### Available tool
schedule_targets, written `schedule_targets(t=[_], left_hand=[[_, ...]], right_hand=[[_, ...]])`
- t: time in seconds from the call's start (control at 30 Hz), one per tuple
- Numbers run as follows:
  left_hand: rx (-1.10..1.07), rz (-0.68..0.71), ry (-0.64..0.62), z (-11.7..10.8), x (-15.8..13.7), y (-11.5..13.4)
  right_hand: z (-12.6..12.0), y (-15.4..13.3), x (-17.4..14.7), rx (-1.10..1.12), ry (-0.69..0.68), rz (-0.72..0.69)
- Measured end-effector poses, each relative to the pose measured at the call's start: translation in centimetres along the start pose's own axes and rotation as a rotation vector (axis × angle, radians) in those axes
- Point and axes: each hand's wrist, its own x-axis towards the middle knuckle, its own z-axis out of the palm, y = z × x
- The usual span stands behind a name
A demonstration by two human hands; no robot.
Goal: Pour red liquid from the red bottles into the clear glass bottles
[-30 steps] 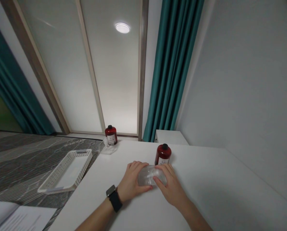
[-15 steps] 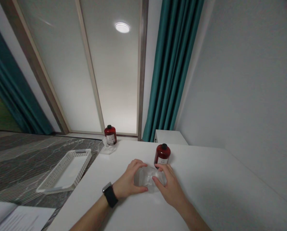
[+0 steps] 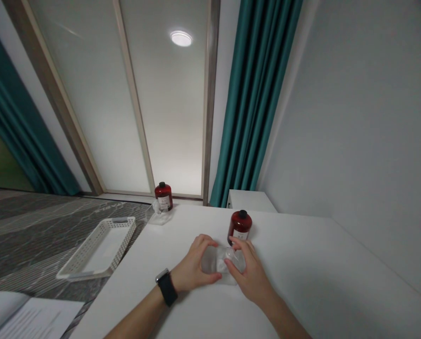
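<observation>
My left hand (image 3: pixel 196 263), with a dark watch on its wrist, curls its thumb and fingers around the left side of a clear plastic container (image 3: pixel 210 260) on the white table. At the container's right side, my right hand (image 3: pixel 249 268) closes thumb and fingers on a clear, whitish piece (image 3: pixel 229 254); its exact kind is hard to make out. Just behind the right fingers stands a dark red bottle (image 3: pixel 240 225) with a black cap and a white label. The fingers partly cover its lower part.
At the table's far left corner, a second red bottle (image 3: pixel 163 195) stands by a clear plastic tray (image 3: pixel 161 218) with something whitish at it. Left of the white table (image 3: pixel 182 310) are a white perforated basket (image 3: pixel 107 268) and an open booklet (image 3: pixel 37 320). A white cabinet (image 3: pixel 251 200) stands behind.
The whole view has shifted slightly. Both hands stay at the container, and the whitish piece between the right fingers shows more distinctly. The bottles stand where they were.
</observation>
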Motion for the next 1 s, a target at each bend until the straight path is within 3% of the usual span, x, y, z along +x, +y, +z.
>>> schedule_targets(t=[0.3,0.5,0.73,1.0], left_hand=[[0.02,0.028,-0.007,0.3,-0.2,-0.1],[0.022,0.034,-0.041,0.3,-0.3,-0.3],[0.012,0.006,-0.013,0.6,-0.4,-0.7],[0.005,0.005,-0.022,0.3,-0.2,-0.6]], right_hand=[[0.3,0.2,0.0,0.06,0.014,0.043],[-0.3,-0.1,0.1,0.161,-0.089,0.042],[-0.1,-0.1,0.4,0.064,0.031,0.155],[-1.6,0.4,0.6,0.053,-0.001,0.117]])
